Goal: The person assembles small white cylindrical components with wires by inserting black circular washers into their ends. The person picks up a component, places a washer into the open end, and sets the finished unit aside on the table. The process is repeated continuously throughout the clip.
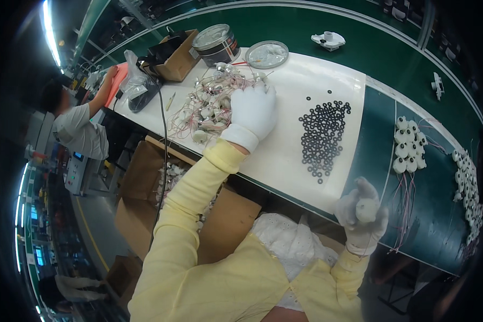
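Observation:
My left hand (253, 111), in a white glove, reaches to the right side of a tangled pile of small white motors (206, 110) with pink and red wires. Its fingers bend down and together by the pile; their tips and whatever they may hold are hidden. Over the table's near edge, my right hand (359, 228), also gloved, is closed around a small round white motor (366, 210), slightly blurred. Between the hands, many black rubber-like rings (323, 134) lie spread on the white tabletop (284, 145).
Motors with black rings (409, 144) stand grouped on the green surface (370, 134), wires trailing nearward. More white parts (468, 188) line the far right. A tin (217, 47), round lid (266, 55) and cardboard box (180, 59) stand at the back. An open carton (137, 198) sits below; another person (80, 123) works left.

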Tool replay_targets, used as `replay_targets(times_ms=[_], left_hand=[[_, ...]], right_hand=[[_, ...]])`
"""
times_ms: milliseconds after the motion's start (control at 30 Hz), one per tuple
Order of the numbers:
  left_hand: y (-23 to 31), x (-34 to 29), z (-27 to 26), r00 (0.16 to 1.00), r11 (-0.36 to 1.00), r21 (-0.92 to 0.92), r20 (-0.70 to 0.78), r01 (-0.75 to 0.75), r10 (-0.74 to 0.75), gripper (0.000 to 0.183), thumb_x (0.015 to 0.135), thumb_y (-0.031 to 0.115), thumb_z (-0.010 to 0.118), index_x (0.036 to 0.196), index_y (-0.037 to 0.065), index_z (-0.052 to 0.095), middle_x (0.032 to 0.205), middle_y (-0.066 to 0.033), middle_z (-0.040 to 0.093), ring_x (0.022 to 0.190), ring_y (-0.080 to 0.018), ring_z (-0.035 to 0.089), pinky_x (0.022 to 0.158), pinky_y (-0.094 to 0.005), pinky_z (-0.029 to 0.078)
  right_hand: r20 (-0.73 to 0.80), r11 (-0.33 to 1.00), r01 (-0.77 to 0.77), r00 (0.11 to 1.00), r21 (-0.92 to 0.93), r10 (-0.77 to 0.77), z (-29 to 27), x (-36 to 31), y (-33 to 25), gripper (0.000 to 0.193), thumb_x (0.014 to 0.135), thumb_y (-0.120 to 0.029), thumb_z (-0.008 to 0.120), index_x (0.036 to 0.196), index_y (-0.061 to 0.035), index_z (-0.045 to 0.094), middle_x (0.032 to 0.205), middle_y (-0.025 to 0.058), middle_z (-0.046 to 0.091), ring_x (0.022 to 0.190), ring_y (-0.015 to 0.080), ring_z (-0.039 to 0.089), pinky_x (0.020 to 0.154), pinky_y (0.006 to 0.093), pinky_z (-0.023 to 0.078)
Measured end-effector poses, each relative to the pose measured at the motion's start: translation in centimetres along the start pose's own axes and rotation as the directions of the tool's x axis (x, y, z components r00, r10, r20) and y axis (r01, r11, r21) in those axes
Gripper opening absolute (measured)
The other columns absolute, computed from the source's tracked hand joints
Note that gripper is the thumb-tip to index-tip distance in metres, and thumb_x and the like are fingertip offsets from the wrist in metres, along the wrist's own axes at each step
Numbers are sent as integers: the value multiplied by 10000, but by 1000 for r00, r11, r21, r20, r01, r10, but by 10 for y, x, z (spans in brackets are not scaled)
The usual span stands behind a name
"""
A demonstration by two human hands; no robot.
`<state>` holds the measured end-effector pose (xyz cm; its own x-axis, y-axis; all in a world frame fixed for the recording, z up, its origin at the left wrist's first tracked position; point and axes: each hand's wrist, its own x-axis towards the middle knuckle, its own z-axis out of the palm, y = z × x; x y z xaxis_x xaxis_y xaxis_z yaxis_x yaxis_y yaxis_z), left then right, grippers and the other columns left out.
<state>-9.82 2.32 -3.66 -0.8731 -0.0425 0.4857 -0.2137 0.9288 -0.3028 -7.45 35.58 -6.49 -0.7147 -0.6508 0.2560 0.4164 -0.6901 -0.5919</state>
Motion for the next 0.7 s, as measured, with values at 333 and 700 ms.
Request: replay_targets(times_ms=[333,700], left_hand=[[41,-45,-65,994,943,-316,0,-107,113,157,902,263,738,1013,155,707,841,-43,647,807,-267,658,715,-428,482],[42,-76,-68,999,827,-561,-31,-35,21,468,834,184,769,1288,89,705,849,-61,576,875,-288,593,817,-455,457]], right_hand=[[-296,981,-51,955,-187,-7,0,-3,-9,772,1037,-623,590,1275,109,641,754,111,675,408,124,504,349,230,364],[180,-534,37,959,-845,-217,12,34,-37,474,782,-209,895,1211,-107,720,776,-11,630,700,226,561,669,395,427]])
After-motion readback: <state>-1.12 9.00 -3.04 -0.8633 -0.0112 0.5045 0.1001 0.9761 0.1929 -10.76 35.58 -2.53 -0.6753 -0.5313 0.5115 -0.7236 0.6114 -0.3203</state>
